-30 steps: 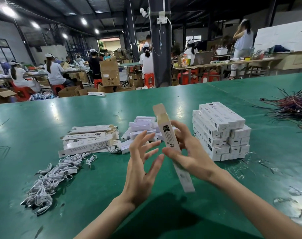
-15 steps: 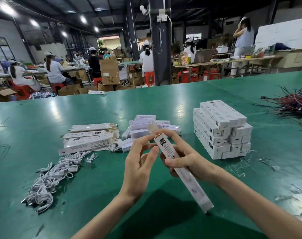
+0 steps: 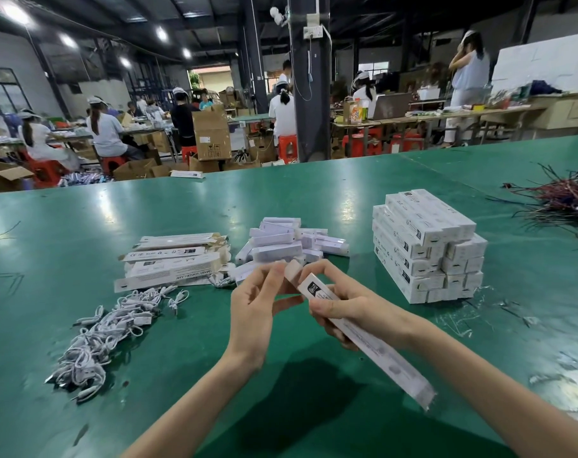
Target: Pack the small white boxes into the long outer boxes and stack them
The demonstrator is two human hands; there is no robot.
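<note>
Head view: right hand (image 3: 353,309) grips a long outer box (image 3: 363,338) above the surface's (image 3: 83,219) near edge, while left hand (image 3: 258,305) pinches its end flap. Small white boxes (image 3: 287,241) lie mid-surface.

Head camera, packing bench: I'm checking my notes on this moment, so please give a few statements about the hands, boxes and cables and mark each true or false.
1. The right hand grips a long white box. True.
2. The left hand lies flat on the green table. False: it is raised, with its fingers at the flap at the far end of the long box.
3. The neat stack of boxes stands to the right of the hands. True.
4. The bundle of white cables sits on top of that stack. False: it lies on the table, left of the hands.
5. The loose pile of small white boxes lies beyond the hands. True.
6. The flat unfilled boxes lie right of the stack. False: they lie on the left, behind the cables.
</note>
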